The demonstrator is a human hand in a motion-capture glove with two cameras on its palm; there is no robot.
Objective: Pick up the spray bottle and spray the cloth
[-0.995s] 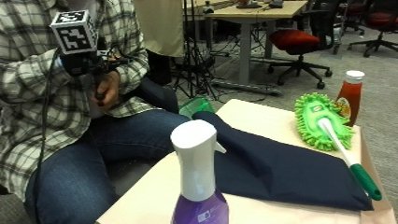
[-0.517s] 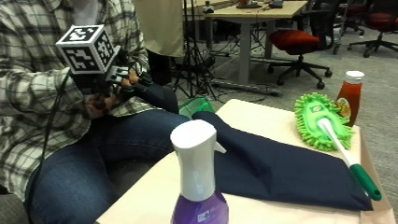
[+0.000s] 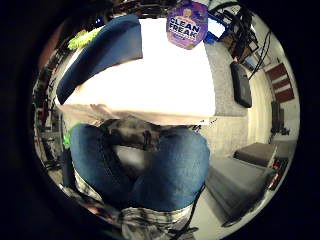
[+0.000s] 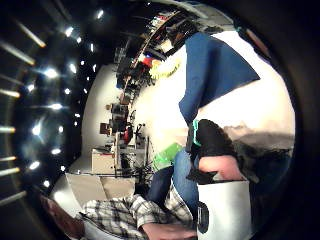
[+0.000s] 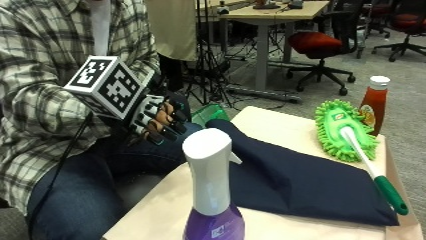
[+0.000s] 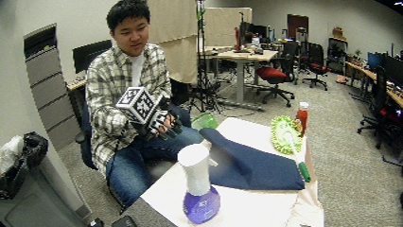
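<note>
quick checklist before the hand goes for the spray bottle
1. Spray bottle upright on the table: ok.
2. Gloved right hand free, holding nothing: ok; fingers hang loosely curled, above the lap.
3. Path from hand to bottle free of things: ok, as far as the outside view shows.
4. Navy cloth laid out on the table beside the bottle: ok.
5. Green duster and ketchup bottle away from the spray bottle: ok; the duster's handle lies over the cloth's far edge.
6. Nozzle aimed at the cloth: cannot tell.
</note>
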